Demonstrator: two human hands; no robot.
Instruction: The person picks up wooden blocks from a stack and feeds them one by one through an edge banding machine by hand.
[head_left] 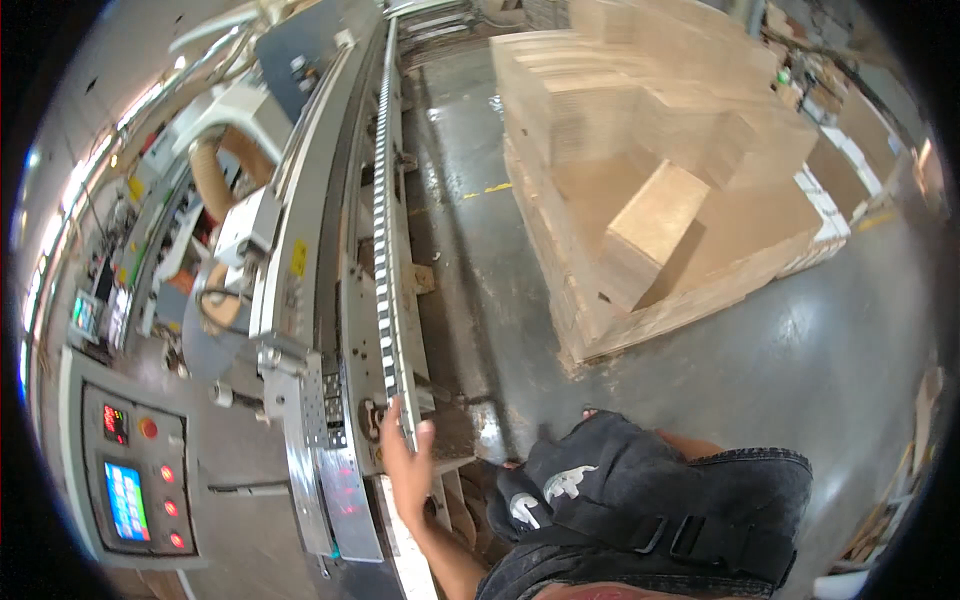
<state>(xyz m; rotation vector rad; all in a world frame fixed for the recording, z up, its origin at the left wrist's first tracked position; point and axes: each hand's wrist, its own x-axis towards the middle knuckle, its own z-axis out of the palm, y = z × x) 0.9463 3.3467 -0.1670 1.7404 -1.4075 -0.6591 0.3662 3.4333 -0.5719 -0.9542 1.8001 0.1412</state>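
My left hand (408, 478) is at the near end of a long machine's side rail (388, 340), which carries a black-and-white striped strip of blocks. The fingers point up and stand apart from the thumb, with nothing visible between them. They overlap the rail's end, though whether they touch it I cannot tell. Just left of the hand are a flat metal infeed plate (345, 505) and the machine's long beam (340, 200). My right hand does not show; my dark shorts (650, 490) fill the lower right.
A control panel (125, 480) with a lit screen and red buttons stands at lower left. Right of the aisle, a pallet load of light-brown boards (560, 120) rises in stacks, with a loose stack of pieces (655, 220) lying askew on it. A grey floor (470, 240) runs between machine and load.
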